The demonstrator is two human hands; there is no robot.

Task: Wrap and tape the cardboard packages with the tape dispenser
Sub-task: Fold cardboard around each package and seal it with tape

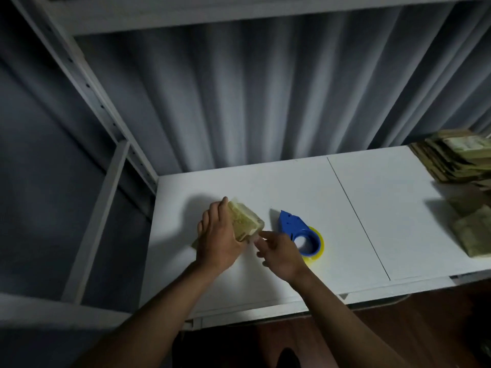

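Left hand (218, 239) grip clasping cardboard package (245, 221), right hand (283, 252) released, forefinger touching it

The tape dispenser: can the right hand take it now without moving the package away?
Probably yes. The right hand is beside the tape dispenser, with nothing between; the left hand holds the package aside.
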